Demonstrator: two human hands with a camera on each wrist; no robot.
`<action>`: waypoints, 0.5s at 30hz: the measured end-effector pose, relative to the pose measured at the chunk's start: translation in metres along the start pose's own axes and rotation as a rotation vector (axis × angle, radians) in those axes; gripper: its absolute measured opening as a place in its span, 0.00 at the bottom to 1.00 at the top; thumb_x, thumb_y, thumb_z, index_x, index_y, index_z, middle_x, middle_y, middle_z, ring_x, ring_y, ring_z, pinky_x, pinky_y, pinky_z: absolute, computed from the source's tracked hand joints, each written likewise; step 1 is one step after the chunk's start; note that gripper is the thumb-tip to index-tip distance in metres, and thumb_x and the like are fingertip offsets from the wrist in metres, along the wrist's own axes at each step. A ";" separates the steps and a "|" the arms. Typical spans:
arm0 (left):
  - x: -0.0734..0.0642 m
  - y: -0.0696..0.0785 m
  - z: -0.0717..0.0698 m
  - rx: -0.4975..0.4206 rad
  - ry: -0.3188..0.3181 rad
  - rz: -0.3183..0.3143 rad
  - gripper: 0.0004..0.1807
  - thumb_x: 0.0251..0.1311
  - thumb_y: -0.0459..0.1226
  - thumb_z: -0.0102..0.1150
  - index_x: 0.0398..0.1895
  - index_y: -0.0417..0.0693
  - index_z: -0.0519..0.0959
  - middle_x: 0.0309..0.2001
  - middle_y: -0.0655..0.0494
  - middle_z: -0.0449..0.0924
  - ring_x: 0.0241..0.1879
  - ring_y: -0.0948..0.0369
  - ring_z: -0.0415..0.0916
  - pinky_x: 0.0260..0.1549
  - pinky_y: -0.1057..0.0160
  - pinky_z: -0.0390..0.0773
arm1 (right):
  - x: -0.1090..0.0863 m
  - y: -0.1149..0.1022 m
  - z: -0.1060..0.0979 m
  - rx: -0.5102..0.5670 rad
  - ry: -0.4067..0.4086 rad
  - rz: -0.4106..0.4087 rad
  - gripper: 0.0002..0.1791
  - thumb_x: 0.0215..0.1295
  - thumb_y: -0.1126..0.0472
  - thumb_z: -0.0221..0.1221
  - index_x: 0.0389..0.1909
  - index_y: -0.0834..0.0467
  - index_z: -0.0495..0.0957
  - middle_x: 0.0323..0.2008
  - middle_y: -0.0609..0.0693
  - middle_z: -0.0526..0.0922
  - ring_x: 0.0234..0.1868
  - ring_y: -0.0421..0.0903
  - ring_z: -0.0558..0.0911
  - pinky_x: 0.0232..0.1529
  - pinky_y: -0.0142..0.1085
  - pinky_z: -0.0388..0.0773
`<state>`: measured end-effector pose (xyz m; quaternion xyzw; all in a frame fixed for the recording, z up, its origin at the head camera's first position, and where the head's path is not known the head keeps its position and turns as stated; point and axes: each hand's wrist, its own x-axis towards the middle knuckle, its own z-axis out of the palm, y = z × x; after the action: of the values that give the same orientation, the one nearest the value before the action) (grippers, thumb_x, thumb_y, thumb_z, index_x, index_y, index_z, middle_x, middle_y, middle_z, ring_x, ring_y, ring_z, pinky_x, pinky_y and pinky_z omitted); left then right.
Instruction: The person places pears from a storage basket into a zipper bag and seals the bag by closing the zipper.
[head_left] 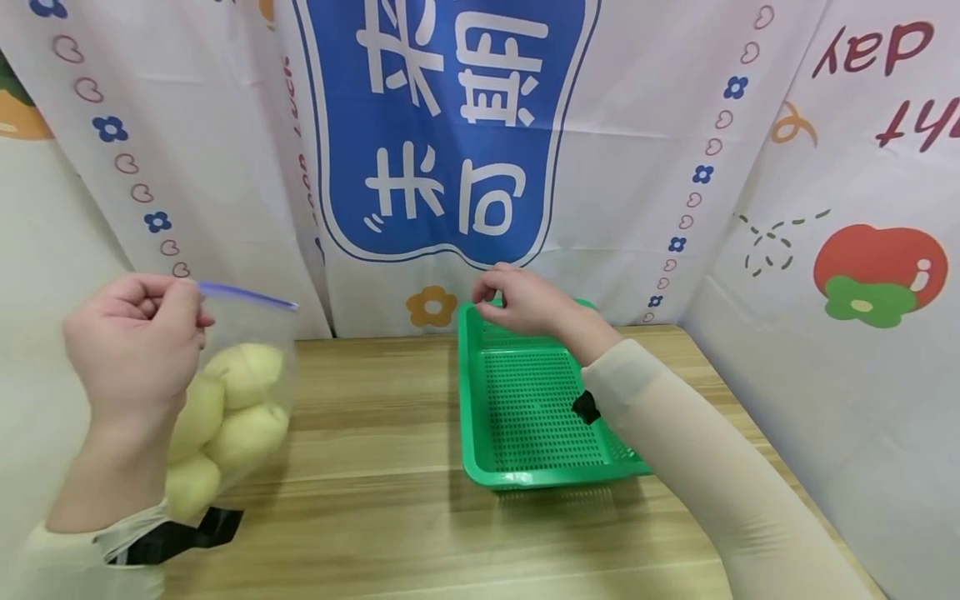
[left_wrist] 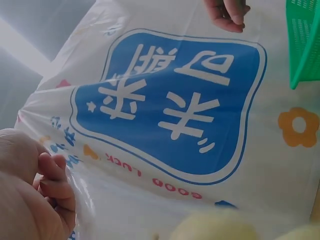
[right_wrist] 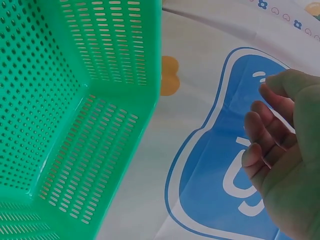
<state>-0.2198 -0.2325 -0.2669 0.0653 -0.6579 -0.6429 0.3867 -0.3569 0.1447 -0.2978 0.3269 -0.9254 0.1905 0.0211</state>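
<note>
My left hand pinches one end of the blue zip strip at the top of a clear zip bag. Several pale yellow, rounded fruits or vegetables fill the bag below; their exact kind is unclear. In the left wrist view, their blurred tops show at the bottom edge. Over the far left part of a green plastic basket hovers my right hand, its fingers loosely curled around nothing. The right wrist view shows that hand apart from the basket wall.
The basket stands on a wood-grain table, towards the right, with its perforated floor showing. Behind the table hangs a white printed cloth with a blue sign. Another printed panel borders the right side.
</note>
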 end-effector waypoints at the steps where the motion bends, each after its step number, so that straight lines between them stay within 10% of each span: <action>1: -0.001 0.000 0.001 -0.024 -0.013 -0.017 0.15 0.67 0.26 0.58 0.22 0.43 0.85 0.14 0.60 0.82 0.10 0.68 0.74 0.09 0.75 0.71 | 0.000 0.000 -0.001 0.001 0.000 0.000 0.11 0.81 0.56 0.59 0.55 0.54 0.86 0.53 0.49 0.84 0.46 0.48 0.79 0.55 0.42 0.83; 10: -0.036 -0.026 0.038 0.330 -0.489 -0.180 0.12 0.80 0.42 0.58 0.46 0.43 0.86 0.31 0.67 0.91 0.22 0.67 0.83 0.15 0.66 0.82 | -0.003 -0.004 -0.007 0.016 0.000 0.027 0.12 0.82 0.56 0.59 0.57 0.53 0.85 0.52 0.49 0.83 0.45 0.49 0.80 0.54 0.42 0.83; 15: -0.052 -0.038 0.080 0.302 -0.569 -0.201 0.15 0.81 0.42 0.57 0.50 0.39 0.87 0.43 0.49 0.94 0.28 0.63 0.88 0.13 0.68 0.74 | -0.004 -0.004 -0.003 0.008 -0.010 0.018 0.13 0.82 0.56 0.59 0.58 0.54 0.85 0.53 0.50 0.84 0.46 0.49 0.81 0.56 0.43 0.84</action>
<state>-0.2465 -0.1443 -0.3131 0.0044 -0.8176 -0.5655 0.1080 -0.3519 0.1458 -0.2940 0.3195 -0.9276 0.1930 0.0136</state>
